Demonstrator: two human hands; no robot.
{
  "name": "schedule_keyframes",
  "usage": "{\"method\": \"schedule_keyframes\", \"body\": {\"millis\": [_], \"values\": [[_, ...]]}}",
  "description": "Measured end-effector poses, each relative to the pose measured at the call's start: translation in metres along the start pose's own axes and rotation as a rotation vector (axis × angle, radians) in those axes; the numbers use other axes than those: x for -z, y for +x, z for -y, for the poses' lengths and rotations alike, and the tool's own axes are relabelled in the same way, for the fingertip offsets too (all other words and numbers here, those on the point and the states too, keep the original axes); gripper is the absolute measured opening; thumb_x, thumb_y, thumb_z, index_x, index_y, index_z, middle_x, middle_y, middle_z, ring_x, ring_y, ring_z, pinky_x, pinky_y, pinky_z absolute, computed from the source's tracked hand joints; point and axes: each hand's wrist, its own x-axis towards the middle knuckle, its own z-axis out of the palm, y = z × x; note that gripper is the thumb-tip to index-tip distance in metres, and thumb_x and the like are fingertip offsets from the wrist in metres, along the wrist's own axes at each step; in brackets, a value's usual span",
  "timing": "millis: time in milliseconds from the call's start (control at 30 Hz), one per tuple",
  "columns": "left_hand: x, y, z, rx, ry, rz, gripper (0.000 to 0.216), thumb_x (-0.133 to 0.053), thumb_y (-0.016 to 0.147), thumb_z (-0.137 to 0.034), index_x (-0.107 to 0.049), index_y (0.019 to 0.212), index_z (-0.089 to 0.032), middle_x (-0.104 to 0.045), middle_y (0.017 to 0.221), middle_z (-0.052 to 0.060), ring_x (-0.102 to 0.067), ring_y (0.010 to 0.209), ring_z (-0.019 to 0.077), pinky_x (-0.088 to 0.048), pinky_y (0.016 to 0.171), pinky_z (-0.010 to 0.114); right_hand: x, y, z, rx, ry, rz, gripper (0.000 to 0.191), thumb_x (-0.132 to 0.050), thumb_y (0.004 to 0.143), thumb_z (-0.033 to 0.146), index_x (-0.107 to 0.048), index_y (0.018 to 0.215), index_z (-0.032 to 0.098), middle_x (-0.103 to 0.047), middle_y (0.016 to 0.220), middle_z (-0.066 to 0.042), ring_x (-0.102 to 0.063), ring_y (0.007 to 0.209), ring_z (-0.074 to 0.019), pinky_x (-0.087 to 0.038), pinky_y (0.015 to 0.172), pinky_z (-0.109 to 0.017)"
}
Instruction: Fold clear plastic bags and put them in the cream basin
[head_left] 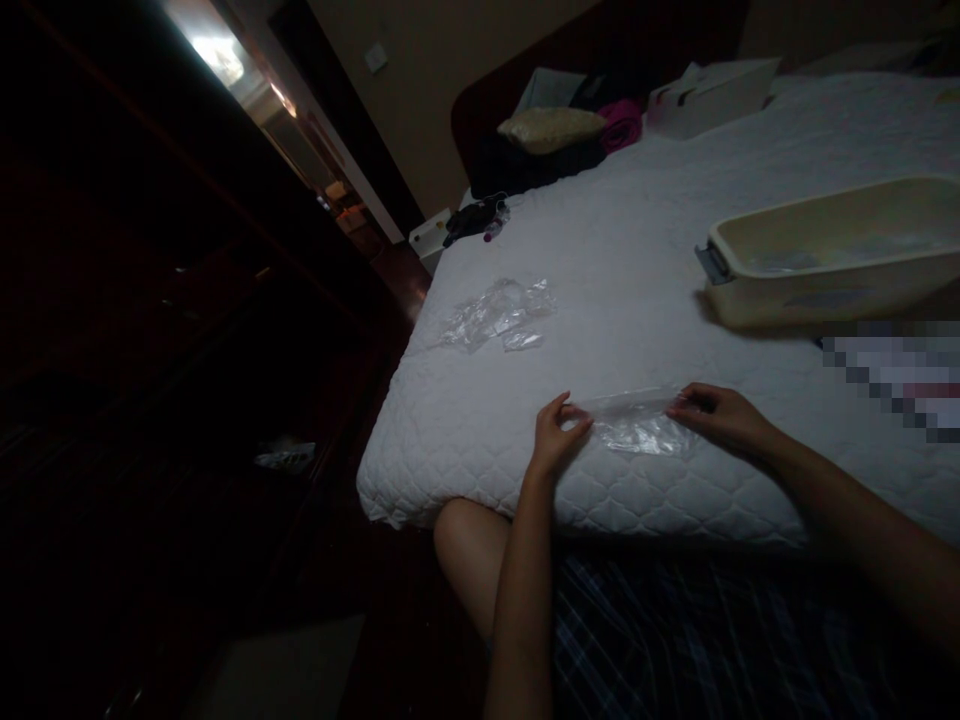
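A clear plastic bag (637, 425) lies flat on the white quilted mattress (637, 260) near its front edge. My left hand (559, 435) pinches the bag's left end. My right hand (720, 415) pinches its right end, so the bag's top edge is stretched between the two. A loose heap of more clear plastic bags (499, 312) lies farther back on the mattress, to the left, apart from both hands.
A cream plastic tub (832, 250) stands on the mattress at the right. At the bed's far end lie a pillow (551, 128), dark and pink clothes and a white box (712, 92). Dark floor and furniture are on the left.
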Motion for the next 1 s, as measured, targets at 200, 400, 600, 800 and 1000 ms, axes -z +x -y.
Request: {"method": "schedule_keyframes", "body": {"millis": [200, 400, 600, 800, 1000], "values": [[-0.0004, -0.0011, 0.0011, 0.001, 0.064, 0.021, 0.037, -0.079, 0.069, -0.024, -0.066, 0.103, -0.019, -0.072, 0.088, 0.002, -0.069, 0.089, 0.0184, -0.052, 0.093, 0.041, -0.0004, 0.0013, 0.0038, -0.022, -0.003, -0.036, 0.054, -0.07, 0.056, 0.069, -0.06, 0.069, 0.017, -0.059, 0.064, -0.004, -0.051, 0.062, -0.0164, -0.04, 0.06, -0.031], [-0.0004, -0.0022, -0.0042, -0.011, 0.123, -0.016, 0.016, -0.077, 0.069, -0.018, -0.07, 0.084, -0.017, -0.072, 0.085, 0.004, -0.068, 0.087, 0.0183, -0.047, 0.099, 0.045, -0.0003, 0.0003, 0.0062, -0.042, 0.015, -0.022, 0.051, -0.072, 0.056, 0.064, -0.062, 0.072, 0.016, -0.063, 0.07, -0.006, -0.054, 0.066, -0.0175, -0.041, 0.064, -0.032], [-0.0016, -0.0024, -0.0011, -0.021, 0.097, -0.045, 0.015, -0.073, 0.071, -0.015, -0.068, 0.084, -0.017, -0.072, 0.084, 0.003, -0.068, 0.084, 0.017, -0.05, 0.095, 0.043, 0.0004, -0.002, 0.0044, -0.069, 0.039, -0.018, 0.044, -0.073, 0.06, 0.054, -0.066, 0.083, 0.017, -0.066, 0.074, -0.007, -0.055, 0.065, -0.0164, -0.043, 0.061, -0.031], [-0.0035, -0.0029, 0.0021, 0.024, 0.042, -0.072, 0.015, -0.073, 0.072, -0.017, -0.067, 0.085, -0.017, -0.071, 0.085, 0.004, -0.068, 0.084, 0.0172, -0.054, 0.089, 0.04, -0.0002, -0.002, 0.0013, -0.058, 0.039, -0.026, 0.037, -0.071, 0.064, 0.046, -0.069, 0.087, 0.017, -0.07, 0.082, -0.011, -0.06, 0.072, -0.0186, -0.046, 0.065, -0.033], [-0.0038, -0.0035, -0.0003, 0.06, -0.004, -0.106, 0.015, -0.073, 0.071, -0.017, -0.067, 0.084, -0.016, -0.07, 0.085, 0.004, -0.068, 0.084, 0.0167, -0.055, 0.087, 0.038, 0.0017, -0.0032, 0.0025, -0.083, 0.04, 0.019, 0.039, -0.072, 0.064, 0.047, -0.069, 0.088, 0.016, -0.07, 0.081, -0.01, -0.06, 0.072, -0.0189, -0.047, 0.067, -0.033]]}}
